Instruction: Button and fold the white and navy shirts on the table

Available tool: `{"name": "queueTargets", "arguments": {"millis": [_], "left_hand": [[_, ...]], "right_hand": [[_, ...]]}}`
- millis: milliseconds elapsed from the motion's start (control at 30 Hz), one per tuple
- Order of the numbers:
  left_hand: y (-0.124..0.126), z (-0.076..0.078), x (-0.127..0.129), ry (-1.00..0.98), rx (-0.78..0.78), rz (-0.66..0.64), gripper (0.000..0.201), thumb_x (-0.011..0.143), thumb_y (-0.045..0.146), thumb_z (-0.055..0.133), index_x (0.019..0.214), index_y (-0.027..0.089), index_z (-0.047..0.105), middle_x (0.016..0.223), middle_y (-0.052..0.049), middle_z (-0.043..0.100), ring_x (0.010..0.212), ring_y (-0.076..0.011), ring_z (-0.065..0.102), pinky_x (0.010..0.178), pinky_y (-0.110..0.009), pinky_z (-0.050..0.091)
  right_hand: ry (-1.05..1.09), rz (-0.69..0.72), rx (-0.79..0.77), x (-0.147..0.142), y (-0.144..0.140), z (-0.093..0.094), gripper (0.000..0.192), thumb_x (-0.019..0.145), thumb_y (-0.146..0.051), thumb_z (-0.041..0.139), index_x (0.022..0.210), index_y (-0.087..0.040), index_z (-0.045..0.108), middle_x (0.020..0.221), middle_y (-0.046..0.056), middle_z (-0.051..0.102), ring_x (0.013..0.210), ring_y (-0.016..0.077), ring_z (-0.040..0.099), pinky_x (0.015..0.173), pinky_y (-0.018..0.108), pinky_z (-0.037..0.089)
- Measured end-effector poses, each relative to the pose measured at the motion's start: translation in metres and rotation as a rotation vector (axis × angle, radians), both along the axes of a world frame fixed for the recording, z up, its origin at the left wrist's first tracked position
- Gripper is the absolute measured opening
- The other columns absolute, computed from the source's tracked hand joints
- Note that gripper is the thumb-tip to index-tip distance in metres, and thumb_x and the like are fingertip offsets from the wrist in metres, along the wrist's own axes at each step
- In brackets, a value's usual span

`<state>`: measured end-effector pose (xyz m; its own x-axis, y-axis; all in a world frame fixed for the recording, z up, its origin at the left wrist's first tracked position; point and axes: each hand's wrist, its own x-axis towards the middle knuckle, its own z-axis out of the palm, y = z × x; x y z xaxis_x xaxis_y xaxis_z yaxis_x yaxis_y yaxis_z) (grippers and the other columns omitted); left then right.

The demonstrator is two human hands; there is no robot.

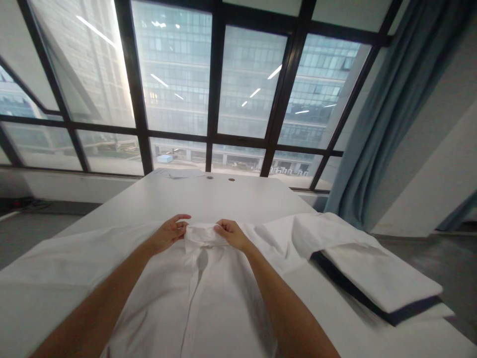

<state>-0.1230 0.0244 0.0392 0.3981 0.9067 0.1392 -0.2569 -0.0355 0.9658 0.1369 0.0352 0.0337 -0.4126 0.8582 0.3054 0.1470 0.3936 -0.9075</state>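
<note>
Nearby, folded garment (376, 271) right of shirt (208, 298).

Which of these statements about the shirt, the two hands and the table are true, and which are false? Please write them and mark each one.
1. Both hands grip the collar of the white shirt. True: the left hand and the right hand pinch the collar from either side.
2. The shirt hangs on a hanger. False: it lies flat on the white table.
3. A folded white cloth on a dark board lies to the right of the shirt. True.
4. The curtain is red. False: it is blue-grey.
5. The front opening of the shirt faces up. True.
</note>
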Motion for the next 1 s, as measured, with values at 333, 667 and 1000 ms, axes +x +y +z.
{"name": "queueTargets", "arguments": {"millis": [333,667,1000], "left_hand": [[0.006,-0.007,0.008,0.470,0.240,0.247,0.037,0.072,0.048,0.069,0.091,0.017,0.063,0.086,-0.003,0.064,0.075,-0.0149,0.058,0.065,-0.025,0.046],[0.004,-0.001,0.015,0.932,0.914,0.612,0.031,0.091,0.042,0.050,0.076,0.019,0.064,0.081,-0.006,0.063,0.085,-0.0208,0.055,0.083,-0.034,0.043],[0.005,-0.005,0.008,1.362,0.925,0.759,0.031,0.095,0.031,0.042,0.077,0.018,0.064,0.082,-0.009,0.065,0.082,-0.0234,0.055,0.070,-0.033,0.038]], "right_hand": [[0.051,-0.079,-0.125,-0.001,0.005,-0.007,0.035,0.076,-0.044,0.059,0.101,-0.019,0.057,0.051,-0.010,0.037,0.043,0.0060,0.025,0.043,0.020,0.017],[-0.070,-0.276,0.316,0.006,0.005,-0.008,0.025,0.082,-0.042,0.060,0.090,-0.019,0.064,0.086,0.004,0.061,0.073,0.0127,0.053,0.068,0.027,0.044],[-0.557,-0.333,0.570,0.026,0.004,-0.009,0.023,0.091,-0.032,0.056,0.081,-0.020,0.072,0.088,0.007,0.059,0.084,0.0175,0.053,0.079,0.031,0.042]]}}
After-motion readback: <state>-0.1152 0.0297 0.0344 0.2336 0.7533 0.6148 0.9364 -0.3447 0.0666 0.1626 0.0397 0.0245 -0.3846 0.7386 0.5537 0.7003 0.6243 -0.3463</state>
